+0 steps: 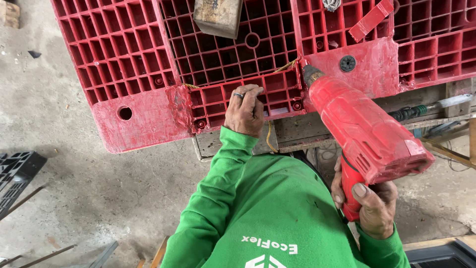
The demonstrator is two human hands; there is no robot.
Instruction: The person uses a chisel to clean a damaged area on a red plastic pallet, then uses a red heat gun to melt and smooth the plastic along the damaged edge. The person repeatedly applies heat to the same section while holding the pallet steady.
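Note:
A red plastic grid pallet (124,54) lies on a wooden bench in front of me. My left hand (245,110), a ring on one finger, presses down on a red grid piece (277,97) at the pallet's near edge, beside a cracked seam. My right hand (369,203) grips the handle of a red heat gun (364,129). Its metal nozzle (311,74) points at the joint between the grid piece and a smooth red corner block (367,74). A thin yellow strip (269,136) hangs below the edge, under my left hand.
A wooden block (218,17) rests on the pallet at the top. A loose red plastic strip (371,19) lies at upper right. A screwdriver (426,108) sits on the bench at right. A black pallet (15,173) lies on the concrete floor at left.

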